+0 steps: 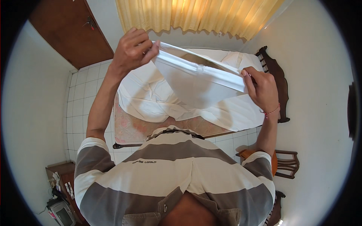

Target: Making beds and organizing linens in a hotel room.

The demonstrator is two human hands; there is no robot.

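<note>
Raised over the bed, a white bed sheet (188, 81) is stretched between my two hands by its hemmed edge. My left hand (134, 51) is closed on the upper left end. My right hand (263, 87), lower and to the right, grips the other end, with a red-and-white cord on its wrist. Between the hands the edge runs as two strips with a gap, slanting down to the right. Below it the cloth hangs toward more rumpled white fabric (139, 100) on the bed; where one meets the other I cannot tell.
Along the near side the patterned mattress (130, 126) shows bare. A dark carved headboard (275, 69) stands at the right, a wooden chair (287, 164) nearer me. Yellow curtains (200, 15) hang beyond the bed. A brown door (71, 30) is far left; a small television (62, 214) sits lower left.
</note>
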